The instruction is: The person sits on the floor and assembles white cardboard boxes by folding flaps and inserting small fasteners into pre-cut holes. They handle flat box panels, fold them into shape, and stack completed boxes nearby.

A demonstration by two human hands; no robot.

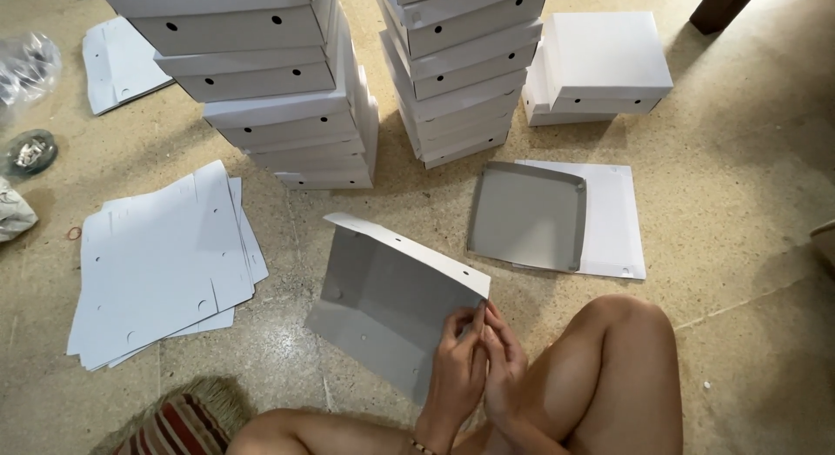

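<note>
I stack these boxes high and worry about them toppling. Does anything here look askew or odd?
Yes. The left stack of boxes is uneven, its layers shifted and overhanging. The middle stack also leans slightly. The flat sheets are fanned out rather than squared. Nothing looks damaged or spilled.

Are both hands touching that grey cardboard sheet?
Touching. The head view shows the left hand and right hand pinching the corner of the grey cardboard sheet.

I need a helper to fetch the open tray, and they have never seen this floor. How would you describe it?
Start at the two tall stacks of white boxes. On the floor in front of the right stack lies a flat white sheet, and the shallow grey tray rests partly on it. It is the only open, grey piece with raised edges lying flat.
</note>
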